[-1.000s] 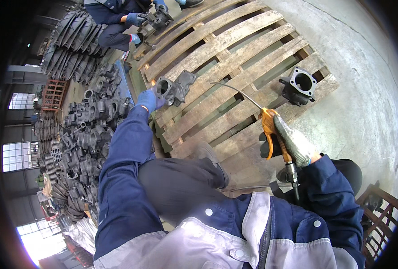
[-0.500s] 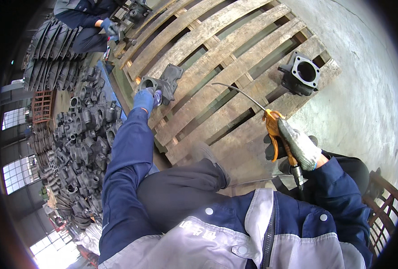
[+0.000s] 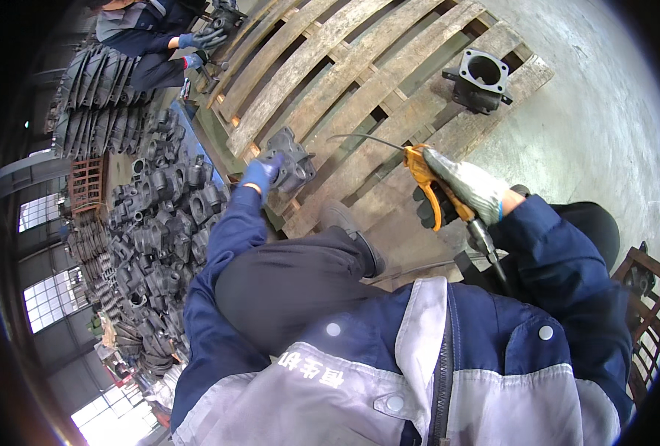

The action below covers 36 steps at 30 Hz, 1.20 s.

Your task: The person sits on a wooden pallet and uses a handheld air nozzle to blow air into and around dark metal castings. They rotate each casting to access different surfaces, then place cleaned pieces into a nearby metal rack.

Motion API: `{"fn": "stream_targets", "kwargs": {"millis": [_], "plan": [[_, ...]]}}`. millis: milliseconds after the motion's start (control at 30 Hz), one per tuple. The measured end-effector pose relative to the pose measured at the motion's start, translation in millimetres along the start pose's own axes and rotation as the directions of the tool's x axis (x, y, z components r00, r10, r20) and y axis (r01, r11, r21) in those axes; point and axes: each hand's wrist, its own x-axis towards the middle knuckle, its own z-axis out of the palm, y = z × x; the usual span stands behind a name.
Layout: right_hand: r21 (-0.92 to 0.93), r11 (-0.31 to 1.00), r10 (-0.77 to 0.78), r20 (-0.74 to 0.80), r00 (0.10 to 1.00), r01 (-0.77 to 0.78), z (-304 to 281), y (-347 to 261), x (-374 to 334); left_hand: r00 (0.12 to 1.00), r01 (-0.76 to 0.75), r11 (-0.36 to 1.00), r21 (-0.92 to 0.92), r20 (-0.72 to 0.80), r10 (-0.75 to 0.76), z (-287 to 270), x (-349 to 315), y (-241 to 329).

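In a blue glove, my left hand (image 3: 260, 175) is closed on the near-left side of a dark grey metal casting (image 3: 291, 159) with round holes and a flange. The casting sits at the left edge of a wooden pallet; how far it is lifted I cannot tell. My right hand (image 3: 469, 180), in a white and grey glove, is wrapped round an orange air blow gun (image 3: 422, 174). Its long thin bent nozzle (image 3: 367, 137) points left over the slats, and a hose fitting hangs below the grip. A second casting (image 3: 481, 80) with a square flange stands on the pallet's far right.
The slatted wooden pallet (image 3: 389, 82) lies ahead of my knees. To the left is a large heap of dark castings (image 3: 162, 215), with stacked ribbed parts (image 3: 95, 100) behind. At the far left a co-worker (image 3: 151, 37) handles another part. A rusty metal rack (image 3: 653, 305) stands at right.
My left hand has drawn the casting nearer and turned it. The blow gun has shifted left and away from me. The co-worker's hands have moved apart, one now at a part.
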Motion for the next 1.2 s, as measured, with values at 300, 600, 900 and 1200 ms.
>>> {"fn": "stream_targets", "kwargs": {"millis": [300,600,900,1200], "plan": [[0.109,0.992,0.047,0.111,0.993,-0.059,11,6,33,0.943,-0.309,0.791,-0.528,-0.279,0.182,-261,-63,39],[0.092,0.993,0.055,0.228,0.972,-0.077,28,9,64,0.905,-0.422,0.817,-0.393,-0.243,0.35,-210,-109,127],[0.102,0.988,0.092,0.246,0.965,-0.12,37,4,71,0.97,-0.234,0.914,-0.332,-0.15,0.194,-168,-51,56],[0.028,0.999,0.014,0.197,0.98,-0.02,40,-8,71,0.985,-0.169,0.915,-0.367,-0.088,0.146,-161,-59,48]]}}
